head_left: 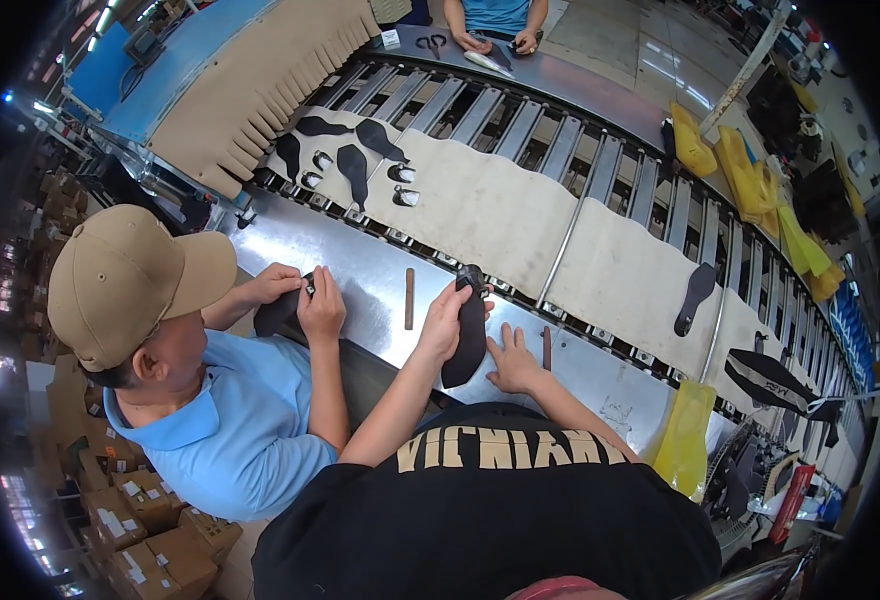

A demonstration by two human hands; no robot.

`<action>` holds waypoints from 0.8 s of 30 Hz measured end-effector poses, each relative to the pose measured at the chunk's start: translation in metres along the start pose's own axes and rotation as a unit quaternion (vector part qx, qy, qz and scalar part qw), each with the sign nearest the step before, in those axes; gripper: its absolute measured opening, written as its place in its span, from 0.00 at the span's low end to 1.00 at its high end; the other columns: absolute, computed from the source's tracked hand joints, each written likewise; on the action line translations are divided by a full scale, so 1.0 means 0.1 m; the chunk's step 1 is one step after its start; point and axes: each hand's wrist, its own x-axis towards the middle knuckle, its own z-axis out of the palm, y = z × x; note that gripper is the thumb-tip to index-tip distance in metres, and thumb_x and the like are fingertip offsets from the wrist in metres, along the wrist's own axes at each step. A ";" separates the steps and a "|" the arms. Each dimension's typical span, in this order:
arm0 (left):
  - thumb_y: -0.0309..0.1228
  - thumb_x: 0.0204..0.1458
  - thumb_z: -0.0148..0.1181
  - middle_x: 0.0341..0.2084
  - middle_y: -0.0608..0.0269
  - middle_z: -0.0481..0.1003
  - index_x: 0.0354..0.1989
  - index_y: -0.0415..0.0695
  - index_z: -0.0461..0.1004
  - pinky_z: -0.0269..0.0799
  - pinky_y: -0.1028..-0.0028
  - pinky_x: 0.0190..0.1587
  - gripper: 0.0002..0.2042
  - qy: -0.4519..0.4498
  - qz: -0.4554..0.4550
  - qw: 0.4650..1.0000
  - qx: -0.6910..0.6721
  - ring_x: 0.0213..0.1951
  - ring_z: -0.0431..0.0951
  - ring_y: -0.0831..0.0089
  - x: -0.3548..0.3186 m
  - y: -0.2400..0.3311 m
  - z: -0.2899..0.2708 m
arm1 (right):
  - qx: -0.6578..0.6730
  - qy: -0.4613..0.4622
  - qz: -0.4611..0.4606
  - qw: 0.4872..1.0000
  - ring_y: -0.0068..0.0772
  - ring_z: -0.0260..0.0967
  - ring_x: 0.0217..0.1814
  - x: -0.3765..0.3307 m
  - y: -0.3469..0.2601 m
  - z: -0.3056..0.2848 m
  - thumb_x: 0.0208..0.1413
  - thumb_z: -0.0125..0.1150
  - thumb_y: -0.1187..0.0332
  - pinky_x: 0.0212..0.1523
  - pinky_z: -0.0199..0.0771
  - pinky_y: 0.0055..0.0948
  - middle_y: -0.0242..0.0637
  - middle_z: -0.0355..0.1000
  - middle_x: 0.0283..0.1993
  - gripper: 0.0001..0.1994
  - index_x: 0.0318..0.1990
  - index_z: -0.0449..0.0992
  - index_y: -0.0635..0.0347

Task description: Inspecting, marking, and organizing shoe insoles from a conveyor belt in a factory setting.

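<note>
My left hand [444, 325] is closed around a long black insole [466, 352], which it holds upright above the metal worktop. At the insole's top sits a shiny dark rounded piece [471, 275]. To the right, my right hand [513, 364] rests on the worktop [370, 290] with its fingers spread and nothing in them. Just beside its fingers lies a narrow brown strip [547, 348]. A similar flat brown strip [410, 298] lies left of my left hand.
Beyond the worktop runs a roller conveyor [520, 130] with cream sheets carrying black insoles [352, 172] and small shiny pieces. A co-worker in a cap [140, 280] handles a dark piece at my left. Another person [498, 20] works across. A yellow bag [684, 430] hangs at right.
</note>
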 end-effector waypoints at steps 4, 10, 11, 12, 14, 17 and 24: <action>0.29 0.61 0.46 0.43 0.55 0.76 0.54 0.39 0.66 0.76 0.73 0.40 0.14 -0.009 0.000 1.000 -0.002 0.38 0.79 0.69 0.04 0.02 0.03 | 0.008 0.011 -0.007 1.000 0.72 0.31 0.73 0.01 0.03 -0.01 0.51 0.62 0.57 0.62 0.60 0.56 0.62 0.34 0.72 0.39 0.67 0.51 0.57; 0.31 0.61 0.46 0.44 0.53 0.76 0.53 0.38 0.66 0.77 0.72 0.40 0.15 0.000 0.011 1.000 0.013 0.38 0.79 0.67 -0.10 0.01 0.02 | 0.001 0.026 -0.012 1.000 0.69 0.31 0.73 0.02 0.03 0.16 0.50 0.63 0.57 0.65 0.54 0.58 0.59 0.34 0.72 0.38 0.67 0.53 0.54; 0.31 0.61 0.45 0.45 0.53 0.75 0.52 0.37 0.66 0.77 0.71 0.40 0.14 0.020 0.006 1.000 0.013 0.38 0.79 0.66 -0.07 -0.04 -0.03 | -0.001 0.022 -0.026 0.999 0.75 0.33 0.71 0.01 0.04 0.16 0.48 0.64 0.54 0.66 0.55 0.54 0.64 0.35 0.71 0.40 0.67 0.53 0.56; 0.30 0.61 0.43 0.45 0.52 0.75 0.51 0.36 0.67 0.77 0.70 0.40 0.14 0.018 0.010 1.000 0.017 0.38 0.79 0.65 -0.05 -0.04 -0.04 | -0.003 0.004 -0.019 1.000 0.74 0.33 0.72 -0.02 0.01 0.10 0.48 0.64 0.53 0.65 0.56 0.54 0.63 0.34 0.71 0.41 0.67 0.53 0.55; 0.30 0.61 0.44 0.44 0.53 0.75 0.51 0.36 0.67 0.77 0.70 0.40 0.14 0.009 0.000 1.000 0.017 0.38 0.79 0.64 -0.01 -0.04 -0.03 | 0.003 0.001 -0.007 1.000 0.73 0.33 0.72 -0.03 0.01 0.06 0.48 0.64 0.53 0.64 0.56 0.55 0.62 0.34 0.72 0.41 0.68 0.52 0.54; 0.29 0.61 0.44 0.43 0.53 0.76 0.51 0.37 0.67 0.77 0.71 0.39 0.13 0.009 -0.019 1.000 0.008 0.37 0.79 0.65 -0.09 -0.03 0.04 | 0.023 0.015 -0.003 1.000 0.72 0.31 0.73 -0.07 0.04 0.13 0.49 0.64 0.55 0.62 0.58 0.60 0.59 0.35 0.72 0.39 0.67 0.52 0.54; 0.29 0.60 0.43 0.43 0.54 0.76 0.51 0.37 0.66 0.76 0.71 0.39 0.14 -0.006 -0.007 1.000 0.026 0.36 0.80 0.66 -0.05 0.01 0.05 | 0.013 0.049 -0.016 0.999 0.71 0.30 0.73 0.01 0.09 0.05 0.50 0.63 0.56 0.62 0.59 0.58 0.60 0.33 0.72 0.39 0.67 0.52 0.55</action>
